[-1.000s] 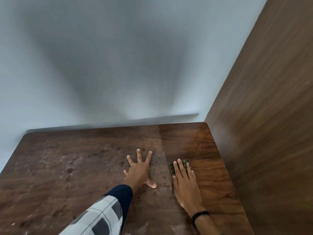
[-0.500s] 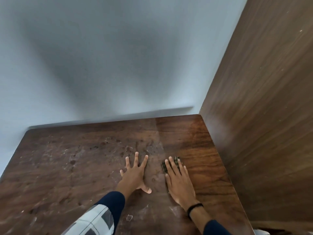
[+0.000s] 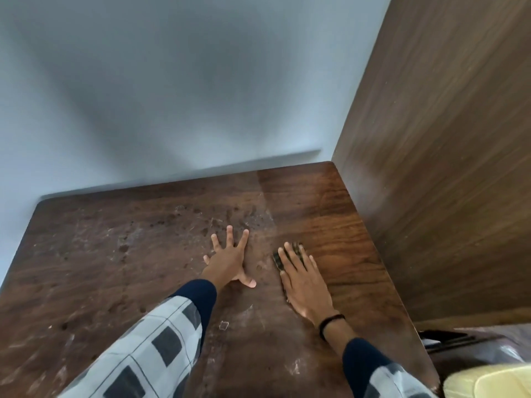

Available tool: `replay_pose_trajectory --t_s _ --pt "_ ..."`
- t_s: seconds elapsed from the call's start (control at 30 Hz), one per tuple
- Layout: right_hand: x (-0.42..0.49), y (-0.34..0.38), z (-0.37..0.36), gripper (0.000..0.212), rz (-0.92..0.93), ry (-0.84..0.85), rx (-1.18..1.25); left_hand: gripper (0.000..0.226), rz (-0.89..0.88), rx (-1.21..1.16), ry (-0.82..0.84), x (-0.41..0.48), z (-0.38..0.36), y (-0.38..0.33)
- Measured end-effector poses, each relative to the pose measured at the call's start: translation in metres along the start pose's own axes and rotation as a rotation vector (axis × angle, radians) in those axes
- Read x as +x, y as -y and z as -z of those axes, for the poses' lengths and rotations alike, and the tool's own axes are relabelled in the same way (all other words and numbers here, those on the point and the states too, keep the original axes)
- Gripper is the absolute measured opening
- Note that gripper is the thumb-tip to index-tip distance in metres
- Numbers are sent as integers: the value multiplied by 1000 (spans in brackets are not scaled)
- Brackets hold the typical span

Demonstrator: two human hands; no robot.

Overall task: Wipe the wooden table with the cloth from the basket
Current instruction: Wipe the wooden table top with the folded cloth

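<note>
Right fingers [image 3: 288, 254]: straight, close together, laid flat on the cloth [image 3: 296, 246]. Nothing is gripped or pinched; the cloth is pressed onto the table [image 3: 115, 268] under fingers and palm.

Cloth: mostly hidden by the right hand [image 3: 304, 285]. Only a dark patterned edge is seen past the fingertips and beside the index finger. Its full outline and fold cannot be made out. It is placed right of the table's middle, nearer the right edge than the left, about halfway between the far and near edges.

Left fingers [image 3: 243, 239]: straight and spread wide, thumb stuck out toward the right hand. The left hand [image 3: 230, 261] is laid palm down on bare wood near the table's middle, just beside the right hand but apart from it. Nothing is held and the cloth is not touched.

Wrists: a black band [image 3: 330, 321] is worn on the right wrist. Both arms are covered by dark blue cuffs under a grey-and-white checked sleeve [image 3: 149, 349], cut off by the bottom of the frame.

Tabletop: a darker, glossier strip is seen along the right edge up to the far right corner. The rest is dull, marked with dark spots and pale smears. The near edge and the left corners are cut off.

Surroundings: a pale wall [image 3: 172, 81] is met at the far edge, and a tall wooden panel [image 3: 445, 168] at the right edge. Past the near right corner, a pale yellow object [image 3: 494, 380] and something dark [image 3: 448, 337] are partly in frame, both too cropped to identify.
</note>
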State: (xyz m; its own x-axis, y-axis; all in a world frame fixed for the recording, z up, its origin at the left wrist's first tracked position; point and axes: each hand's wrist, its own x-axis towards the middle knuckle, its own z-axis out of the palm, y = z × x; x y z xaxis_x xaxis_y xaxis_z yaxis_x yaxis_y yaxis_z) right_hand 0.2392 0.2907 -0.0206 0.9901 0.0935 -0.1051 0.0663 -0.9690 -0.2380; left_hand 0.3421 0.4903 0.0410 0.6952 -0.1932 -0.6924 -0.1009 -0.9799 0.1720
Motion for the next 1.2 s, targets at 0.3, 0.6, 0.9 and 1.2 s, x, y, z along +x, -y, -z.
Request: replay_pose_trajectory --t_s 0.3,0.6,0.9,1.2 --pt "-63 -22 8 60 72 101 9 138 -2 23 -48 -11 -4 -9" --pt "-53 -13 14 72 -22 133 37 146 34 71 56 -61 -68 -8" --pt "-221 -10 -20 54 243 49 29 147 49 66 48 -59 -71 -10" --pt "-184 -1 -22 55 -44 -11 43 148 51 53 46 -58 -71 -9"
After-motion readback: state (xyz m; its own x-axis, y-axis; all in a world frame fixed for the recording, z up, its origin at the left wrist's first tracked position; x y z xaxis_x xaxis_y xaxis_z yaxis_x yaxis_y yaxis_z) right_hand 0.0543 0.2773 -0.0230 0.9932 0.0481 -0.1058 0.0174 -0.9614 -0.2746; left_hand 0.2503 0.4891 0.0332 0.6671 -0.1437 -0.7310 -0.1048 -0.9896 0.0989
